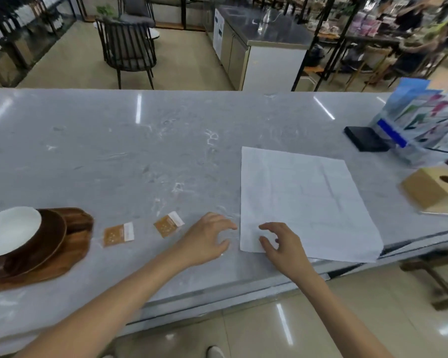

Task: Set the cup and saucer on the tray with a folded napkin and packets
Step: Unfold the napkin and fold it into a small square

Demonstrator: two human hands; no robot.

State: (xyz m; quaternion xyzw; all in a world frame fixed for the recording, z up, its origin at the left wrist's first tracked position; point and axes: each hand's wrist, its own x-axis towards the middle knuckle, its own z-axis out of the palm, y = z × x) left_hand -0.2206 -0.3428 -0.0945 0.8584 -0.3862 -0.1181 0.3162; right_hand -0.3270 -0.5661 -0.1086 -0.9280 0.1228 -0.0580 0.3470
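A white napkin [305, 200] lies spread flat on the grey marble counter [130, 156], right of centre. My right hand [282, 244] hovers over its near left corner with fingers apart, holding nothing. My left hand [204, 239] is just left of the napkin's edge, fingers spread, empty. Two brown-and-white packets [118, 233] [168, 224] lie on the counter left of my left hand. At the far left a white-lined cup [9, 228] sits tilted on a dark wooden saucer [49, 244], which rests on a wooden tray [73, 249].
A wooden tissue box [432, 189] sits at the right edge, with a brochure holder [419, 125] and a black pad [365, 138] behind it. The counter's near edge runs under my forearms. A chair and steel cabinets stand beyond the counter.
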